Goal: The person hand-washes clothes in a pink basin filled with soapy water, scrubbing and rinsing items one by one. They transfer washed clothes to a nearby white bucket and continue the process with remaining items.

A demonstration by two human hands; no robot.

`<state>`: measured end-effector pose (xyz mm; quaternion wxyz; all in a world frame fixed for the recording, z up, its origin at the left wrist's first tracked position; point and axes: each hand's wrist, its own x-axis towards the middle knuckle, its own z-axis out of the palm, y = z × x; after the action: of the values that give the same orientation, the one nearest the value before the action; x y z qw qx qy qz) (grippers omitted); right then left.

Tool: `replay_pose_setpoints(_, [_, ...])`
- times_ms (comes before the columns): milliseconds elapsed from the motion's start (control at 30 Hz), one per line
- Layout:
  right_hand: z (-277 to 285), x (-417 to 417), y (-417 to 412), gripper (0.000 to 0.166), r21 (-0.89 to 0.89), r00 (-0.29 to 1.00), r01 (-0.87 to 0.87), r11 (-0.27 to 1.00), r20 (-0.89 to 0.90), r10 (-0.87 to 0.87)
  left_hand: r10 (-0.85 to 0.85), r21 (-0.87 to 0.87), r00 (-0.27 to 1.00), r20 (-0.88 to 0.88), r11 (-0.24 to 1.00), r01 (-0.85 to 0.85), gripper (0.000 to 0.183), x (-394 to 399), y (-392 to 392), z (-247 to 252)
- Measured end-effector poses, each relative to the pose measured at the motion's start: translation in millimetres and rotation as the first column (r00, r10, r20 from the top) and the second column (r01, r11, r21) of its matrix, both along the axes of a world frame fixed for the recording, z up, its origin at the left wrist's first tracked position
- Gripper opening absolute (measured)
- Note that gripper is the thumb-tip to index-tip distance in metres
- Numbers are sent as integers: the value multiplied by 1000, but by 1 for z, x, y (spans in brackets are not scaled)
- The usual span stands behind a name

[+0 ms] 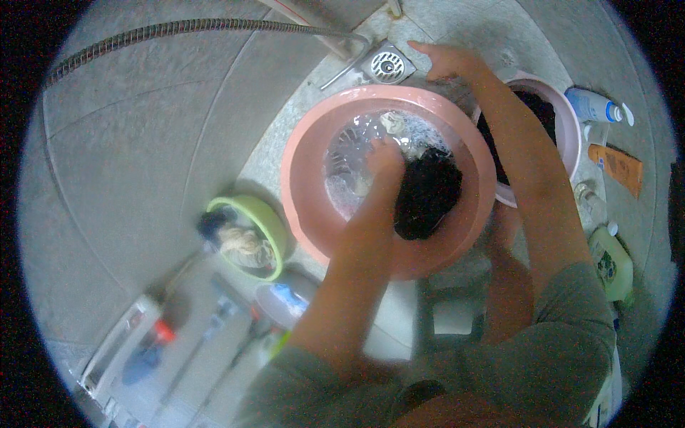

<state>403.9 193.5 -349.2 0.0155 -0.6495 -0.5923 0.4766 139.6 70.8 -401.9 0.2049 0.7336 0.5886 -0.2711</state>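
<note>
A large pink plastic basin [305, 214] holds soapy water, a dark cloth [428, 198] lying in it and a small pale cloth [392, 122] near its far side. My left hand [385, 159] is in the water between the pale cloth and the dark one; its fingers are partly under water, so whether they grip anything does not show. Beyond the basin's far right rim, my right hand [449, 60] is held over the floor with its index finger stretched out, to the right of a square metal floor drain [388, 65]. It holds nothing.
A second, paler basin [570, 128] with dark cloth stands at the right, partly under my right forearm. Bottles [591, 104] and an orange tube [615, 163] line the right wall. At the left stands a green basin [275, 230] with cloths. A metal shower hose [187, 25] crosses the top left.
</note>
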Motion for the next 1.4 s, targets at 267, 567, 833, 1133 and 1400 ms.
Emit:
replay_pose_setpoints(267, [-27,-26,-8,78,316,981,-10,949,187,-52,71,32,997,-20,997,-71,29,3,-1,17])
replay_pose_setpoints(567, [-48,10,12,81,145,984,136,980,-133,-117,47,-64,995,90,997,-42,41,14,6,37])
replay_pose_setpoints(833, [-58,-24,-8,57,86,971,118,989,196,-133,-132,35,991,-34,991,133,40,-10,0,-32])
replay_pose_setpoints(1133, [-55,-23,-37,58,297,879,-406,864,385,281,20,3,999,49,1000,-20,67,-2,1,-2])
replay_pose_setpoints(1400, [-86,11,-14,82,418,999,-42,907,0,46,-31,-80,992,123,996,41,48,11,4,22])
